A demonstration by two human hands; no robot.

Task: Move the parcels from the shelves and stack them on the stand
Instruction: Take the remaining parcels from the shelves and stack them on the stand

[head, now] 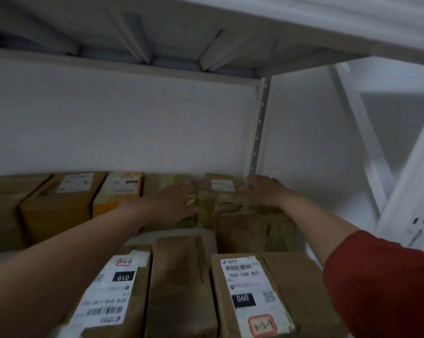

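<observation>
With my left hand [179,203] and right hand [264,191] pressed flat-fingered against the mid-frame taped parcel [220,191], the shelf [174,232] looks full, so nearly everything remains.

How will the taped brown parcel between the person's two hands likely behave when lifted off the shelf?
Probably stiff: the taped brown parcel has boxy edges. Possibly bulky or heavy, since left hand and right hand both touch it. Its crinkled tape may be slippery.

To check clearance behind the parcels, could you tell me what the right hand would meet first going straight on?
Most likely the shelf's grey upright post, just beyond the right hand, with the white wall behind it. Depth is unclear.
</observation>
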